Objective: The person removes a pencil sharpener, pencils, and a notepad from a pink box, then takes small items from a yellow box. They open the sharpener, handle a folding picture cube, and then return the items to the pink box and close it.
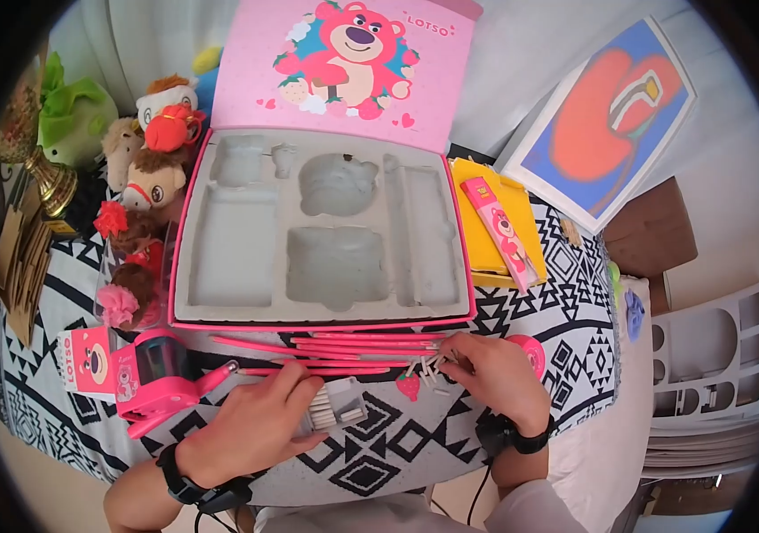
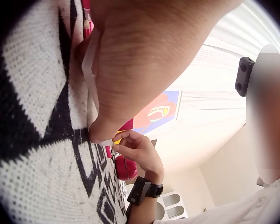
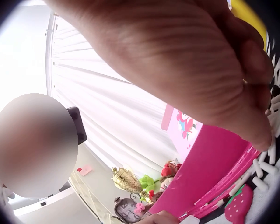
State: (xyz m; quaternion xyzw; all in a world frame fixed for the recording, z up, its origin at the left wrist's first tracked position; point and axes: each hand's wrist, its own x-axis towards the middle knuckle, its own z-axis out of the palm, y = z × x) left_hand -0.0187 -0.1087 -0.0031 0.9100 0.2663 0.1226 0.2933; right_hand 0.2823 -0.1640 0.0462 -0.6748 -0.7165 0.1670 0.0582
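My left hand (image 1: 259,413) grips a small clear plastic box (image 1: 350,397) partly filled with short white sticks (image 1: 324,417). In the left wrist view the palm hides most of the box. My right hand (image 1: 498,375) pinches at a loose heap of the same white sticks, and several more (image 3: 260,183) lie scattered by its fingertips in the right wrist view. A strawberry-shaped piece (image 1: 409,385) lies just left of that heap. Behind both hands, several pink pencils (image 1: 353,347) are laid side by side on the patterned cloth.
An open pink gift box (image 1: 322,322) with a grey moulded insert stands behind the pencils. At left are a pink crank sharpener (image 1: 155,391), a small LOTSO box (image 1: 88,360) and plush toys (image 1: 155,182). A pink case (image 1: 504,233) rests on a yellow box (image 1: 468,222) at right.
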